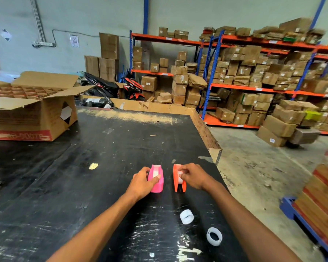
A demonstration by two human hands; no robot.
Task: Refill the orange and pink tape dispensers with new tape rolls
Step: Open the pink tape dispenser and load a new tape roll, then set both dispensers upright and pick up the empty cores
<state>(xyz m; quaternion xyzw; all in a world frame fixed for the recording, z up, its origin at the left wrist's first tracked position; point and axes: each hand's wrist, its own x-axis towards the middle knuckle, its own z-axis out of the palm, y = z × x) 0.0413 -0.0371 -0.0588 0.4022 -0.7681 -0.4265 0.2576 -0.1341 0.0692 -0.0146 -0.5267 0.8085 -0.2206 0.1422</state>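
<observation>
A pink tape dispenser (156,179) and an orange tape dispenser (178,179) stand side by side on the black table (83,176), each with a pale tape roll inside. My left hand (143,181) grips the pink one from its left side, thumb across the top. My right hand (192,175) holds the orange one from the right, fingertips on its roll. Two white tape rolls lie nearer to me between my forearms: one (187,216) on its side, the other (214,236) closer to the table's right edge.
A large open cardboard box (32,112) with dividers sits at the table's far left. The table's right edge (216,157) drops to a concrete floor. Shelving racks full of cartons (254,82) stand beyond. A blue pallet with stacked boxes (314,205) is at the right.
</observation>
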